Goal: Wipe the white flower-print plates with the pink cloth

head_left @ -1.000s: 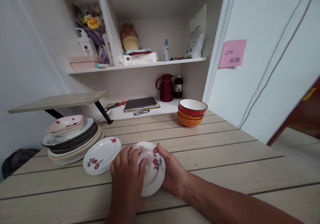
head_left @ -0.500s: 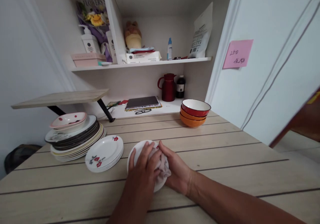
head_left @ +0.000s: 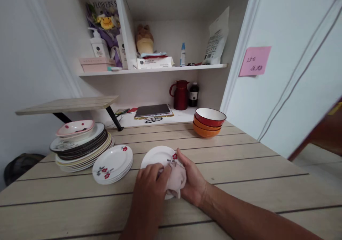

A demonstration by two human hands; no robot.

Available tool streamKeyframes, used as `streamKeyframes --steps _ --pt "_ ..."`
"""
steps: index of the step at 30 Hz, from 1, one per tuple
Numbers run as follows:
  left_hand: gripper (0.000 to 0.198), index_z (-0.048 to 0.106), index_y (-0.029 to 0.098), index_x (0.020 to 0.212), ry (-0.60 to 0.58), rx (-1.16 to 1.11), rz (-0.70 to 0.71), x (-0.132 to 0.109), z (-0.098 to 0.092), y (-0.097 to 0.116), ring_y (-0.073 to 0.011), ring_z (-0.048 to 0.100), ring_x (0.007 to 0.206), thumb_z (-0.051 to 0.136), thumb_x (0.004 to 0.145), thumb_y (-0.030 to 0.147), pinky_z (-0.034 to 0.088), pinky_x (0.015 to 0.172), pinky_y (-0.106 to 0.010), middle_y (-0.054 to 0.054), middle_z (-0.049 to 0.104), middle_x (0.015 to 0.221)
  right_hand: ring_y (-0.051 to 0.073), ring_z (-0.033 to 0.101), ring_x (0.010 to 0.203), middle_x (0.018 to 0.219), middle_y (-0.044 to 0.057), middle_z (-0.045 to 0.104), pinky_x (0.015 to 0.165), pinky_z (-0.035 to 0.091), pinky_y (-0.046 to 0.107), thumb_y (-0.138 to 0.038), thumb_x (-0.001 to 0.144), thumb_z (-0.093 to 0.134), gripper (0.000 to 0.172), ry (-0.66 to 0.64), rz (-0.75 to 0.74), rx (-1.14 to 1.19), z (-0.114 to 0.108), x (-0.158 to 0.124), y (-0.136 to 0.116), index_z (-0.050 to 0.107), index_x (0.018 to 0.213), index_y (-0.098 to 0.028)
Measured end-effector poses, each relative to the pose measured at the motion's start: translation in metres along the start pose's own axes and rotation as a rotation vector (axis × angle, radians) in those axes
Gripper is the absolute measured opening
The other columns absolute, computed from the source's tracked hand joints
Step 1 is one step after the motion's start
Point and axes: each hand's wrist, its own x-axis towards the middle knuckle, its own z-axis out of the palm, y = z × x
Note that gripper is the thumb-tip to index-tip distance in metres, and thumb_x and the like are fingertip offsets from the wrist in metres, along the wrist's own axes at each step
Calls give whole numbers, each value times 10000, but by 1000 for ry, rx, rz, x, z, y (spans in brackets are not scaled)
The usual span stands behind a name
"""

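A small white plate with red flowers (head_left: 157,156) lies on the wooden table (head_left: 240,168) in front of me. My left hand (head_left: 149,188) presses a pale pink cloth (head_left: 176,179) onto the plate's near side, fingers closed on the cloth. My right hand (head_left: 193,181) grips the plate's right rim, thumb on top near the flower print. To the left sits a short stack of matching flowered plates (head_left: 112,163).
A tall pile of mixed plates topped by a pink dish (head_left: 80,143) stands at the far left. Red and orange bowls (head_left: 210,122) are stacked at the back right. Behind them is a shelf with a red jug (head_left: 180,94), a dark bottle and a tablet.
The cloth has slid from the plate's upper part toward its near right edge. My left hand has drawn back toward me with it. The view has shifted slightly.
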Motion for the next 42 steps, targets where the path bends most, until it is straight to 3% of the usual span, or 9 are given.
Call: streamKeyframes --steps 4,7,12,16,19,24,29,37,42 --pt "559 509 315 1287 -114 -21 68 1 2 4 -201 581 931 560 801 43 468 797 -367 -26 645 1058 223 673 737 715 96 701 775 496 347 -592 882 436 533 85 60 -53 -3 -2 -2 643 861 -102" --pt "648 468 345 1326 -131 12 -35 3 -1 2 -225 566 958 596 766 46 453 814 -398 -31 621 1083 221 671 731 716 94 702 766 492 342 -569 893 435 512 92 110 -116 0 -2 1 644 862 -103" --pt "647 456 262 1337 11 19 -300 2 -2 -10 -268 518 1055 654 737 121 430 878 -449 -84 548 1139 219 665 815 866 105 723 834 462 349 -522 924 399 500 13 46 -63 4 0 5 632 1047 -96" --pt "758 331 286 1415 123 -51 -198 -1 5 -9 -289 431 1208 666 746 170 409 961 -483 -124 385 1349 222 661 824 874 98 722 816 462 350 -544 915 402 501 3 24 -21 3 1 1 631 1039 -116" --pt "688 388 339 1380 194 -21 -97 0 6 -6 -305 397 1254 635 767 149 412 961 -505 -120 299 1417 227 660 825 872 101 718 792 469 346 -571 897 423 510 -19 32 -9 1 1 -1 634 1009 -120" --pt "349 625 290 1128 346 39 76 2 1 -9 -253 490 1141 512 839 130 462 882 -420 -97 459 1290 215 661 809 826 89 714 811 473 346 -558 904 426 484 -51 23 21 -1 1 -1 640 943 -125" --pt "252 676 326 1029 277 14 215 4 -5 -1 -194 543 1057 545 862 189 417 865 -348 -1 650 1137 191 665 748 774 97 703 760 476 296 -601 891 421 552 -19 145 -21 -1 -2 5 646 904 -97" --pt "274 680 295 1040 231 201 -211 3 -13 -13 -270 570 996 584 825 154 396 824 -451 -49 666 1116 226 665 870 898 113 723 902 435 374 -577 896 429 550 -102 70 -28 1 0 16 639 1054 -94" --pt "293 677 264 1013 137 55 -56 2 -4 -7 -237 585 940 605 785 95 469 767 -388 -49 666 1063 245 667 855 888 124 720 895 443 411 -582 889 424 544 -73 -34 -53 -3 4 -4 636 1021 -99"
